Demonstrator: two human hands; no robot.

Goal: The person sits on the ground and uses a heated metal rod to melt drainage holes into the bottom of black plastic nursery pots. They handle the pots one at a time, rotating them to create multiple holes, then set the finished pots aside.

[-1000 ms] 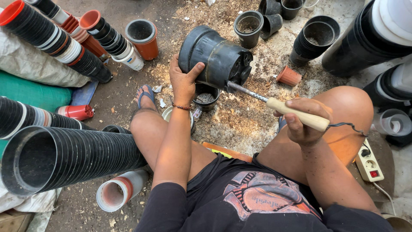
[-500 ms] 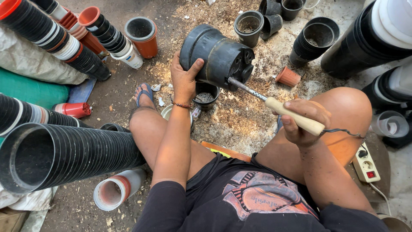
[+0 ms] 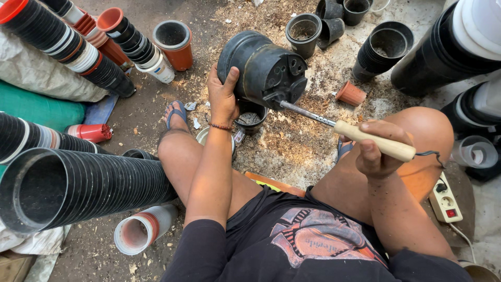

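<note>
My left hand [image 3: 223,95] grips the rim side of a black plastic plant pot [image 3: 261,68] tipped on its side, its holed bottom facing right. My right hand [image 3: 377,147] holds the pale wooden handle of a soldering iron [image 3: 360,136]. Its metal shaft runs up-left and the tip touches the pot's bottom edge. A black cord leaves the handle's rear. I sit on the ground with knees spread. Under the held pot stands a smaller black pot [image 3: 250,116].
Long nested stacks of black pots [image 3: 78,183] lie at left, more stacks [image 3: 68,47] at top left and right [image 3: 449,47]. Loose black and terracotta pots [image 3: 350,94] dot the shavings-strewn ground. A white power strip [image 3: 445,201] sits by my right knee.
The pot has been turned a little in my left hand. The iron's tip has slid slightly lower on the pot's bottom, my right hand following.
</note>
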